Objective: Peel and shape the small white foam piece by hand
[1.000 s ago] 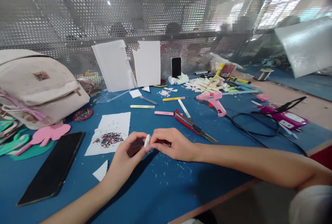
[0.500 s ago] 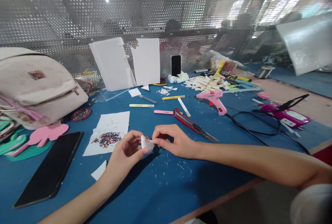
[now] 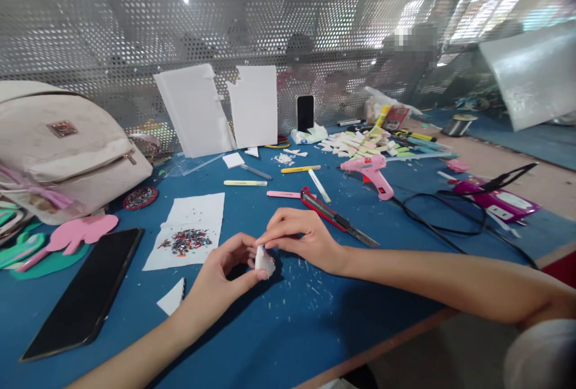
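A small white foam-like piece (image 3: 263,262) is pinched between the thumb and fingers of my left hand (image 3: 227,266), just above the blue table. Thumb and fingertips of my right hand (image 3: 303,238) press together at the top edge of that piece; a tiny dark bit shows there, too small to name. Left of my hands, a pile of small multicoloured bits (image 3: 186,242) lies on a white paper sheet (image 3: 204,209). Close behind my right hand is a red utility knife (image 3: 330,212) with its blade extended. A white triangular scrap (image 3: 172,298) lies by my left wrist.
A pink glue gun (image 3: 371,171) with a black cable stands to the right, near a purple power strip (image 3: 499,200). Pastel offcuts (image 3: 360,144) are heaped behind it. Several markers (image 3: 245,183) lie mid-table. A large black phone (image 3: 85,293) and a white backpack (image 3: 67,155) occupy the left.
My left hand has shifted slightly right and the white piece is turned more upright. My right fingertips have moved from its right side onto its top edge.
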Demonstrator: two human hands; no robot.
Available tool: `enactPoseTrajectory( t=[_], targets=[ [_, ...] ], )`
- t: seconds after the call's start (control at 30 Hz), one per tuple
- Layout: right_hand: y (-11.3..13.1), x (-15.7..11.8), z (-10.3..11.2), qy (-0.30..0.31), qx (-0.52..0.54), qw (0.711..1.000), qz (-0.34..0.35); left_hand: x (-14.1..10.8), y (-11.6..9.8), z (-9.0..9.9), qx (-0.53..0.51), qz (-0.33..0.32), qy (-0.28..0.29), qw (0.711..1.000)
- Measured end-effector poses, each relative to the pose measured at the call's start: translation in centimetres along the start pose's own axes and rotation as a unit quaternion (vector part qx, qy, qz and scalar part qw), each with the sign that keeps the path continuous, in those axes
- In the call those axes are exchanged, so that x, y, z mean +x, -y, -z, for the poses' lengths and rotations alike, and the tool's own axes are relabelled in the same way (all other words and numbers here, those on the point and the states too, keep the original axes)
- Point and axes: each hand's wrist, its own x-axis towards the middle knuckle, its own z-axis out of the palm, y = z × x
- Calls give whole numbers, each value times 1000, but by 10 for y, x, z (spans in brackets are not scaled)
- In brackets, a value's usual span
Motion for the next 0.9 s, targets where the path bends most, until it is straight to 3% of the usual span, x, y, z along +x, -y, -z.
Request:
enactPoseTrajectory(
  t=[0.2,0.9],
  targets=[
    [-2,0,0,32,9,999,-3,1,-1,0,1,-1,-6,1000],
    [3,3,-2,19,-18,999,23,2,-2,1,-38,-15,3,999]
  ],
)
